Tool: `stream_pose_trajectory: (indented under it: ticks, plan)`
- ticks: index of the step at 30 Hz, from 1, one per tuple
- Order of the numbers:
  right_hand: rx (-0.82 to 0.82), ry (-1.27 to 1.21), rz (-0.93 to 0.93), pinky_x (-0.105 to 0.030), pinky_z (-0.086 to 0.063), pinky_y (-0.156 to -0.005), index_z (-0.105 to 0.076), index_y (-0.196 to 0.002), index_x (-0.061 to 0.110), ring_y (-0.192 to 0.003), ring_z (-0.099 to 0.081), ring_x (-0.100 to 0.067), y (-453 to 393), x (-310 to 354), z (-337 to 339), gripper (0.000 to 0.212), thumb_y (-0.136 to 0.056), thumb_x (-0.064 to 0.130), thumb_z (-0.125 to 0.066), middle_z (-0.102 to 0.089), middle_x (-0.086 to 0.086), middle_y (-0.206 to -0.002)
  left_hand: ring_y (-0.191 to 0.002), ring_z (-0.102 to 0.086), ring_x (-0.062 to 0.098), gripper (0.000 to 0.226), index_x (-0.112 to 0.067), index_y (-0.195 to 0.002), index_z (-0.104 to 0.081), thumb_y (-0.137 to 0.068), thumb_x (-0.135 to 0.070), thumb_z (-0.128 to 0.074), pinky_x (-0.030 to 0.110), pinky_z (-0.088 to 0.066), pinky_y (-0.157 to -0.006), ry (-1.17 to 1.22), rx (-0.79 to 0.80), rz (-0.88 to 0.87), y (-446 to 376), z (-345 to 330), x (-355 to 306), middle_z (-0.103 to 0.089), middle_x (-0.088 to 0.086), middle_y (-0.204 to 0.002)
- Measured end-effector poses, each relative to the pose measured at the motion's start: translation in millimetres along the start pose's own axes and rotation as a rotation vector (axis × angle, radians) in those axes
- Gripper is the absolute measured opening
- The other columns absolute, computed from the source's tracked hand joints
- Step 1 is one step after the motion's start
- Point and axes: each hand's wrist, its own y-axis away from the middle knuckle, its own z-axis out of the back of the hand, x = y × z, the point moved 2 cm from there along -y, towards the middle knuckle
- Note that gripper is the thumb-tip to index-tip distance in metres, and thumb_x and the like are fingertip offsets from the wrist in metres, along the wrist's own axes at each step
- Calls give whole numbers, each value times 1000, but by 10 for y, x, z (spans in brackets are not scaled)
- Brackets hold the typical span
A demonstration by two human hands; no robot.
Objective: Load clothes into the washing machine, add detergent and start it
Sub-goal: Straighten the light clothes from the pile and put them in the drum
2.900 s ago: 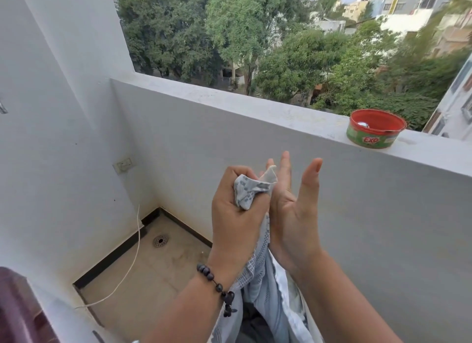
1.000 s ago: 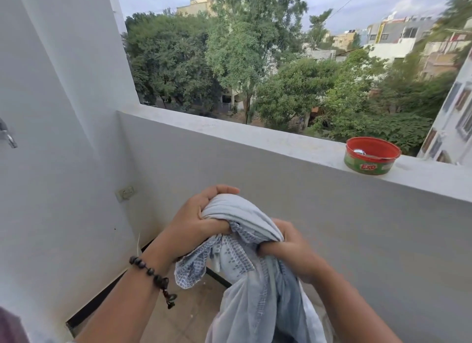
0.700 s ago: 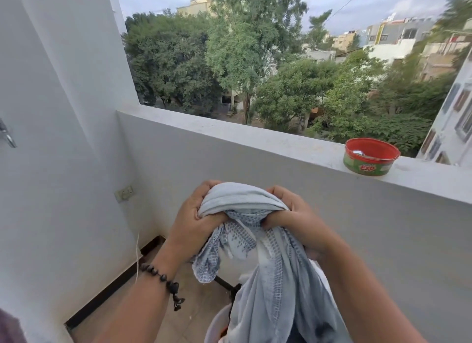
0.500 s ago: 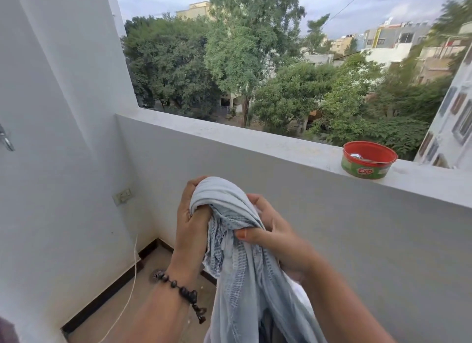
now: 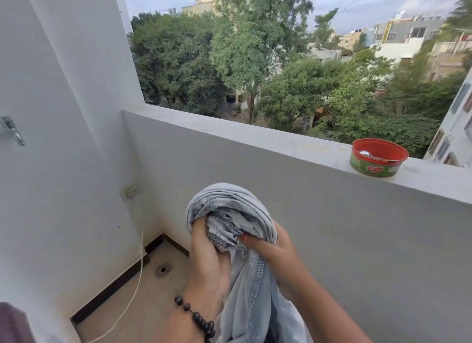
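A pale blue-grey patterned cloth [image 5: 227, 209] is bunched up in front of me, and its tail [image 5: 251, 299] hangs down between my forearms. My left hand [image 5: 208, 261], with a dark bead bracelet on the wrist, grips the bundle from the left, fingers buried in the folds. My right hand [image 5: 270, 248] holds it from the right, fingers curled under the fabric. The washing machine shows only as a dark maroon corner [image 5: 12, 324] at the bottom left. I see no detergent for laundry.
A white parapet wall [image 5: 293, 148] runs across in front, with a red and green Exo tub [image 5: 378, 157] on its ledge. A white cord [image 5: 138, 273] hangs from a wall socket [image 5: 130, 191] to the tiled floor, beside a floor drain [image 5: 163, 270]. A metal tap [image 5: 11, 130] juts from the left wall.
Both hands have gathered the cloth from a loose drape into a tighter bundle. They have turned it so the left hand's fingers are tucked inside the folds. The view has tilted down slightly.
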Motion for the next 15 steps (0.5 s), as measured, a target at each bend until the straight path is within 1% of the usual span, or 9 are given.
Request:
stream_pose_trajectory:
  ticks: [3,5,6,8,9,11,12,14,15]
  plan:
    - [-18,37,52,-30,-55,-83,-69,-109,12,-101,-70,-23,-75,83,128,43,-66,4,-70,-75,-9,-105,-92,-73,16,47,-17,-110,-75,-100,-40,-36,33,-57,-80,-74,124,127,241,41,67,-76,8,-103]
    - [-16,87,75,-28,-54,-78,-73,-101,18,-96,-71,-20,-108,143,208,42,-63,1,-69,-76,-6,-100,-114,-64,10,59,-29,-133,-58,-85,-63,-54,40,-43,-105,-227,260,181,304,149,111,-69,-3,-124]
    - [-25,130,82,-28,-54,-77,-73,-99,21,-94,-71,-18,-122,180,253,43,-62,1,-70,-76,-3,-99,-122,-57,4,82,-38,-134,-50,-64,-76,-69,39,-35,-111,-335,306,178,314,203,85,-63,-10,-131]
    - [-49,323,118,-32,-54,-78,-72,-99,27,-92,-70,-12,-152,265,367,44,-60,7,-73,-76,3,-97,-125,-48,-5,126,-42,-133,-39,-21,-81,-80,29,-35,-107,-476,294,101,221,359,-8,-49,-11,-142]
    - [-39,453,141,-34,-55,-78,-71,-100,29,-91,-70,-9,-169,316,416,43,-60,11,-74,-75,6,-97,-133,-39,-5,140,-44,-140,-27,-16,-82,-79,28,-31,-109,-558,287,42,161,384,-88,-35,-10,-154]
    - [67,681,163,-37,-56,-80,-70,-102,31,-91,-69,-7,-188,412,436,39,-65,21,-76,-74,9,-96,-145,-7,-10,143,-58,-144,2,-27,-88,-74,34,-12,-120,-859,332,-143,76,364,-307,-3,-27,-160]
    - [143,770,158,-38,-56,-79,-69,-104,30,-91,-68,-7,-192,448,404,38,-67,25,-78,-73,9,-96,-146,5,-10,141,-61,-142,13,-32,-89,-71,37,-1,-121,-1050,369,-268,58,327,-405,5,-31,-158]
    - [289,900,147,-33,-54,-74,-65,-103,29,-86,-66,-3,-190,515,281,36,-70,25,-80,-71,10,-92,-148,13,-1,141,-60,-136,31,-39,-88,-68,45,17,-116,-1416,462,-420,40,190,-535,8,-21,-162]
    - [342,943,150,-27,-51,-72,-62,-103,31,-84,-64,0,-187,546,206,39,-70,23,-81,-70,11,-91,-150,9,4,143,-58,-133,38,-43,-84,-70,48,23,-113,-1567,523,-410,40,102,-557,3,-14,-164]
